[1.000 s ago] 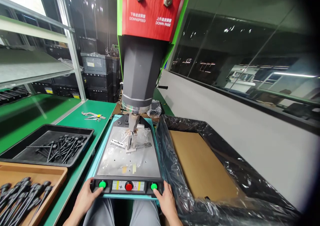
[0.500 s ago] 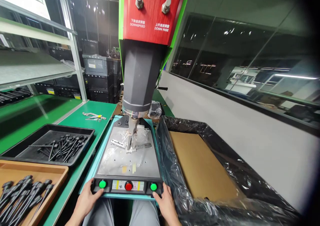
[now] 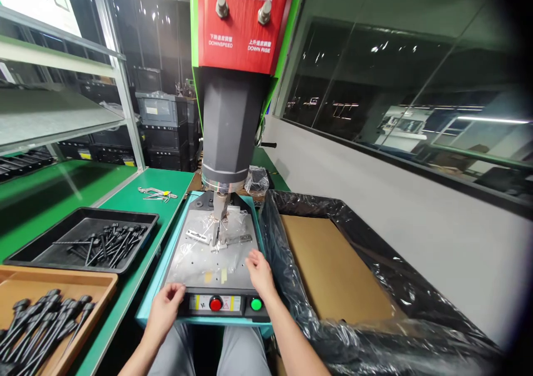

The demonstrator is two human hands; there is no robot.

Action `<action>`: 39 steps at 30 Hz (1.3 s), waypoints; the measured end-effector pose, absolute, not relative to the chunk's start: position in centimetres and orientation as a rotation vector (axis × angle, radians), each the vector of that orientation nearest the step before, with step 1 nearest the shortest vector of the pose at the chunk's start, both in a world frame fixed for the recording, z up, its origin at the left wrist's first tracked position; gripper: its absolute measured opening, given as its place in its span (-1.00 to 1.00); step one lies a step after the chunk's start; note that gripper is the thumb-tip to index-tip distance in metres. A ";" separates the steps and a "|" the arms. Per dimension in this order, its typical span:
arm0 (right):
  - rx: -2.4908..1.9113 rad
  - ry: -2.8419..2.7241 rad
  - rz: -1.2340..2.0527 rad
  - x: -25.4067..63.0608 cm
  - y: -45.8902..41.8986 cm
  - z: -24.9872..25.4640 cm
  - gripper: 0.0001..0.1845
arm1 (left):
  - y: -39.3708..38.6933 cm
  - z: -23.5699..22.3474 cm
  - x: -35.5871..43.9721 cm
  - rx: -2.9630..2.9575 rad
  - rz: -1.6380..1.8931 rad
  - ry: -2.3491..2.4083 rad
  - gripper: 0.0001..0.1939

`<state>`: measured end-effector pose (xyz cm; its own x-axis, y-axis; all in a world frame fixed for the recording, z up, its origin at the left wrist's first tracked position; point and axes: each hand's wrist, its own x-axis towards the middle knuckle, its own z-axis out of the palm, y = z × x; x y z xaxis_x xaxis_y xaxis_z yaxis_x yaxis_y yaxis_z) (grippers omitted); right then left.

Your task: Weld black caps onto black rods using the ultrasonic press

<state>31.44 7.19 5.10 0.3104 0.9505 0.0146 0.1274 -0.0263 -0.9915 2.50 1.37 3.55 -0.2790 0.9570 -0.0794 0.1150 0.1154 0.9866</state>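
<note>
The press machine's pointed metal horn (image 3: 220, 204) comes down over a small fixture (image 3: 217, 241) on a grey metal base plate (image 3: 195, 270). Clear plastic film lies around the fixture. My left hand (image 3: 164, 309) is at the front left corner of the control panel, covering the left green button, its fingers loosely bent with nothing in them. Above the right side of the plate is my right hand (image 3: 260, 273), empty, fingers loosely curved towards the fixture. Between the hands the red button (image 3: 215, 304) shows, and the right green button (image 3: 256, 304) is by my right wrist.
To the left, a black tray (image 3: 50, 256) and an orange-brown tray (image 3: 106, 287) hold several black rod-like parts. Pliers (image 3: 156, 192) lie on the green table (image 3: 179, 181). On the right stands a box lined with black plastic (image 3: 287, 276), cardboard inside.
Both hands have left their grip at the panel's sides by the green buttons. The right hand has moved forward over the plate; the left has risen slightly and shifted right over its button.
</note>
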 end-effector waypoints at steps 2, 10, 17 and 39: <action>-1.474 -0.975 1.057 30.3 9.2 5.3 -0.40 | 1.4 3.2 3.7 1.060 1.218 1.436 -0.47; -1.431 -0.909 1.392 29.4 8.5 4.6 -0.66 | 0.9 3.0 5.4 0.829 1.158 1.270 -0.52; -1.331 -0.833 1.372 30.2 4.6 4.1 -0.53 | 0.8 4.7 9.5 0.573 0.879 1.037 -0.54; -1.172 -1.341 0.674 25.4 15.1 8.4 -0.45 | 2.7 8.3 12.0 0.034 1.195 0.719 -0.88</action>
<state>25.37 15.10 8.37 0.1753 0.9099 0.3761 0.2408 0.3308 -0.9125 12.03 2.74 8.31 0.1758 0.8538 -0.4901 -0.8330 0.3943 0.3881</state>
